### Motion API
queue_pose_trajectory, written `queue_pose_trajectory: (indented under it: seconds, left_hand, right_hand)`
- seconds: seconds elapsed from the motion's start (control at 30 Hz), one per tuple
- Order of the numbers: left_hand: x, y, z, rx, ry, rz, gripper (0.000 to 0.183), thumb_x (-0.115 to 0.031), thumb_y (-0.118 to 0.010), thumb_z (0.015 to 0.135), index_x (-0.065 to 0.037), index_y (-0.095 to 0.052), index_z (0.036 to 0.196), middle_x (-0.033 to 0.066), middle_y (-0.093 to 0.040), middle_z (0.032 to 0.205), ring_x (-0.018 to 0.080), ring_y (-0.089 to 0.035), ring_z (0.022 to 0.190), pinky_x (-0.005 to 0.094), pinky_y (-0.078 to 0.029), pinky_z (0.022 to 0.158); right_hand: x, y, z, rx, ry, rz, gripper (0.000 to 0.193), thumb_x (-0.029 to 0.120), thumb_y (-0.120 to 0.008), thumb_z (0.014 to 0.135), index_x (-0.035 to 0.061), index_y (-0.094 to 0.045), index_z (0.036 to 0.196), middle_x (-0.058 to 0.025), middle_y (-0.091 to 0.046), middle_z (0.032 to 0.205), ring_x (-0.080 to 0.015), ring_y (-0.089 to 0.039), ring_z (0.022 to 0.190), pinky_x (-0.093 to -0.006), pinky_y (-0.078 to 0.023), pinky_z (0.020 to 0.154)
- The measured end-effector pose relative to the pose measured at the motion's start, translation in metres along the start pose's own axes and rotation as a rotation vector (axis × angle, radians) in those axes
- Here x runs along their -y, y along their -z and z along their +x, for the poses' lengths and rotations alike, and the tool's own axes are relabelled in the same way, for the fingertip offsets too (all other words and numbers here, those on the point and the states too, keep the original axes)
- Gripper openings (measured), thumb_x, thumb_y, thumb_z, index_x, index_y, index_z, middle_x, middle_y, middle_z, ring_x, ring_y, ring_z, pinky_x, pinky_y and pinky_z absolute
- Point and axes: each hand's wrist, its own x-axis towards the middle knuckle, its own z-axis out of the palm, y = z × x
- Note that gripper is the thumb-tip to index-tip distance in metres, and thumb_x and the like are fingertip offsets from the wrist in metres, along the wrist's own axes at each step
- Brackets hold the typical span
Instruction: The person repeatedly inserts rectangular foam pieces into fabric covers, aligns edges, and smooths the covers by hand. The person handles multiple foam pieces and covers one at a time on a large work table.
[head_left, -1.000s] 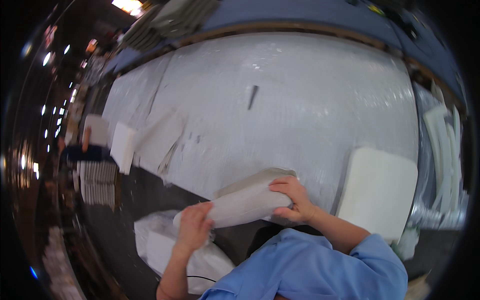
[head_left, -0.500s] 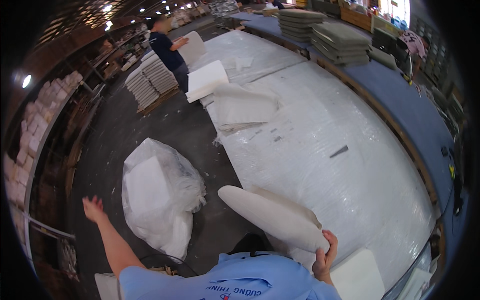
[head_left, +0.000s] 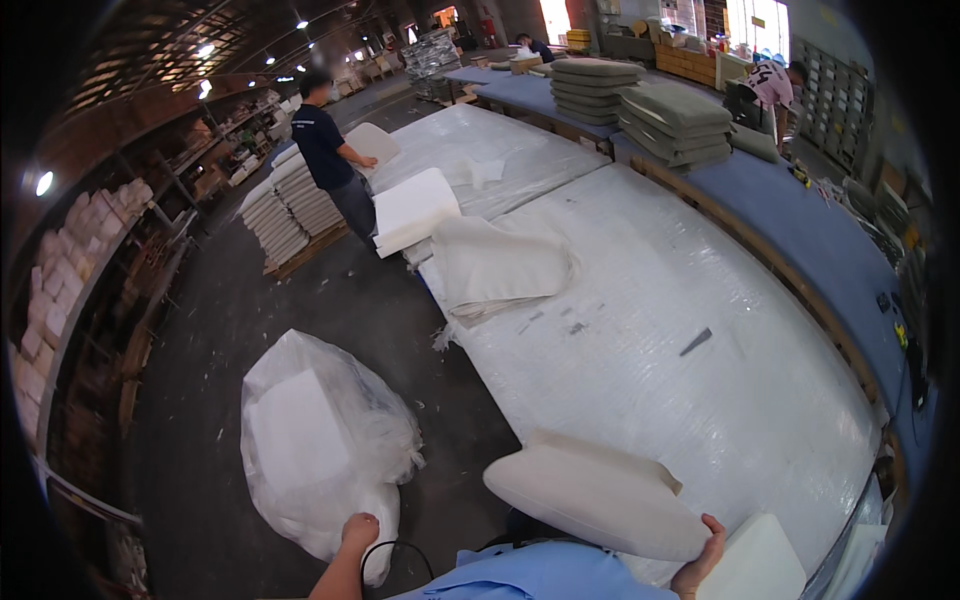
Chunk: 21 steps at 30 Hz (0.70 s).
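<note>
My right hand (head_left: 703, 558) grips the right end of a thick beige seat cushion (head_left: 600, 492), thumb and fingers around its rounded edge. The cushion is tilted at the near left edge of the plastic-covered table (head_left: 780, 420), with a loose cover flap (head_left: 664, 478) at its far side. Low in front of me, my left hand (head_left: 361, 530) has its fingers curled closed; whether anything is in them is hidden. It overlaps the lower end of a large clear plastic bag (head_left: 390, 430) on the floor, which holds white foam pieces (head_left: 300, 425). I cannot tell if the hand touches the bag.
White foam (head_left: 757, 560) lies right of my right hand. Folded beige covers (head_left: 500, 262), a white foam pad (head_left: 415, 208) and a dark wedge-shaped piece (head_left: 695, 341) are on the table. Stacked grey cushions (head_left: 675, 122) stand on a blue bench (head_left: 790, 205). A co-worker (head_left: 335, 160) stands far left.
My left hand has swung in from the far left, its fingers going from spread to curled. The cushion in my right hand has shifted right and nearer. The view has tilted up.
</note>
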Motion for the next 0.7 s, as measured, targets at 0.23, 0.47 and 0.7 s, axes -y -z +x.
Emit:
queue_pose_trajectory:
  seconds: [0.23, 0.47, 0.7]
  left_hand:
    - [0.064, 0.023, 0.028, 0.669, 0.251, -0.862, 0.047, -0.027, -0.062, 0.104, -0.011, -0.061, 0.148, 0.0061, -0.073, 0.089, 0.0137, -0.062, 0.071, 0.0286, -0.045, 0.06]
    - [0.102, 0.036, -0.007, 0.712, 0.329, -0.618, 0.055, -0.024, -0.068, 0.102, -0.02, -0.054, 0.155, 0.0, -0.068, 0.128, 0.0147, -0.067, 0.093, 0.0299, -0.052, 0.074]
    - [0.062, 0.008, -0.06, 1.365, 0.12, -1.148, 0.065, -0.026, -0.081, 0.095, -0.009, -0.054, 0.153, 0.0042, -0.072, 0.125, 0.018, -0.071, 0.103, 0.0339, -0.056, 0.091]
  right_hand:
    - [0.008, -0.01, -0.004, -0.189, -0.178, 0.21, 0.063, 0.054, -0.033, 0.11, 0.0054, -0.062, 0.137, -0.0124, -0.065, 0.128, -0.0295, -0.059, 0.126, -0.0463, -0.044, 0.111]
    - [0.011, 0.002, 0.008, -0.176, -0.152, -0.027, 0.065, 0.054, -0.028, 0.111, 0.0069, -0.063, 0.141, -0.0154, -0.062, 0.144, -0.0334, -0.054, 0.14, -0.0496, -0.04, 0.119]
    - [0.024, 0.004, 0.043, -0.191, -0.229, -0.101, 0.062, 0.053, -0.033, 0.112, 0.0064, -0.061, 0.141, -0.0152, -0.06, 0.146, -0.0323, -0.05, 0.143, -0.05, -0.038, 0.122]
